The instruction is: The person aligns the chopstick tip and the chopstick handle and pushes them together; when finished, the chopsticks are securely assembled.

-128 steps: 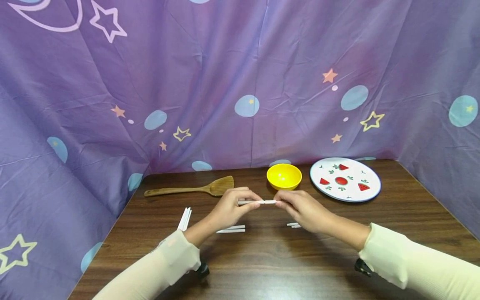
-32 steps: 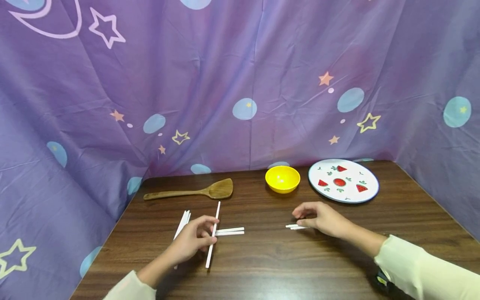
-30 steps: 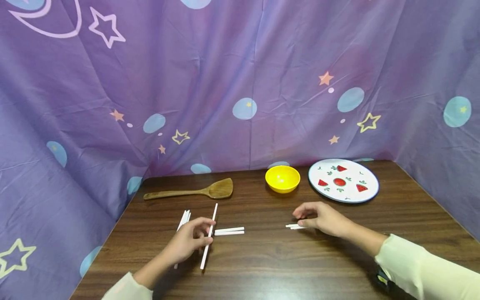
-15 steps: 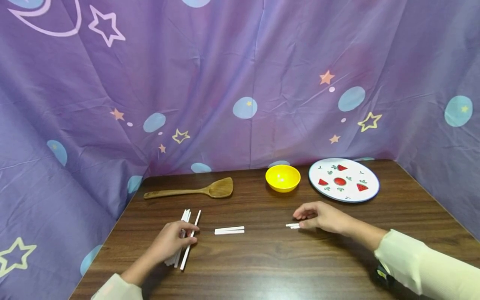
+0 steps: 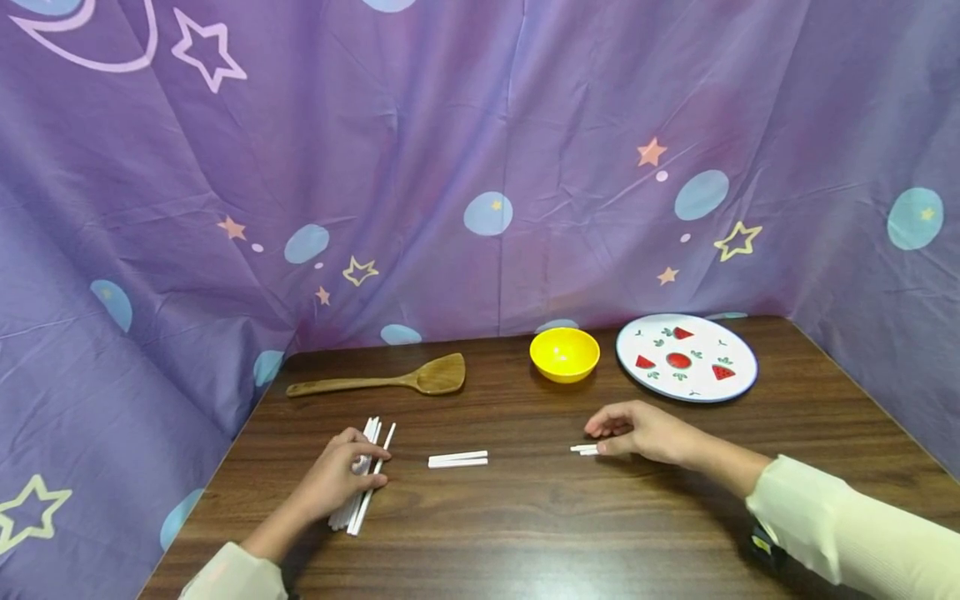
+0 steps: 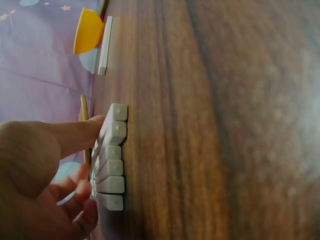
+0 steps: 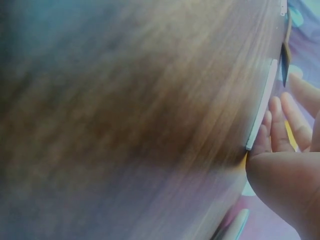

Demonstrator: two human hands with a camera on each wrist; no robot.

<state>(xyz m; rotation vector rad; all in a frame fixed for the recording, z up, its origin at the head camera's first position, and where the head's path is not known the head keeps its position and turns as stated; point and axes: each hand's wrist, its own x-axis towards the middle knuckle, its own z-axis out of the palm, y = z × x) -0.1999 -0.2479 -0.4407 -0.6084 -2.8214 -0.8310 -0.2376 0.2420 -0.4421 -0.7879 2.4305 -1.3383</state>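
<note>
At the left, my left hand [image 5: 341, 475] pinches a long white chopstick [image 5: 372, 479] between thumb and fingers. Several more white chopsticks [image 5: 347, 512] lie just left of it, partly covered by the hand. The left wrist view shows their square ends in a row on the table, with the thumb against the nearest chopstick [image 6: 119, 112]. My right hand [image 5: 648, 433] is loosely bent over short-looking white sticks [image 5: 585, 450]; the hand hides their right ends. No grip on them shows. Two short white sticks [image 5: 457, 459] lie side by side between the hands.
A wooden spatula [image 5: 438, 375] lies at the back left of the brown table [image 5: 510, 533]. Behind the right hand stand a yellow bowl [image 5: 565, 356] and a white plate with watermelon prints [image 5: 705, 379]. A purple curtain [image 5: 420, 167] hangs behind and at both sides.
Earlier, both hands held a stick together above the middle. Since then the left hand has carried a chopstick leftward and down beside the others. The right hand has barely moved over the last second.
</note>
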